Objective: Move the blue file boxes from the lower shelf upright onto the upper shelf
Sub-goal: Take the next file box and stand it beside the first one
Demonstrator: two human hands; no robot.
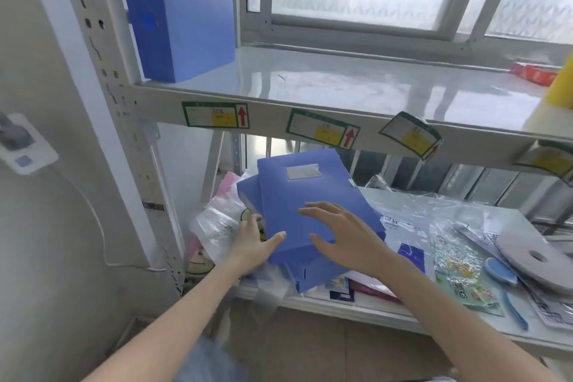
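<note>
On a cluttered lower shelf by a window, the top blue file box lies flat, long axis running away; left hand grips its near-left corner, right hand hovers open above.

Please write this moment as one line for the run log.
step: grasp top file box | left hand: gripping its left edge | right hand: open above it | upper shelf: one box upright

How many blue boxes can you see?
3. One box stands upright on the upper shelf; a top box and a lower box lie stacked on the lower shelf. More may hide underneath.
</note>
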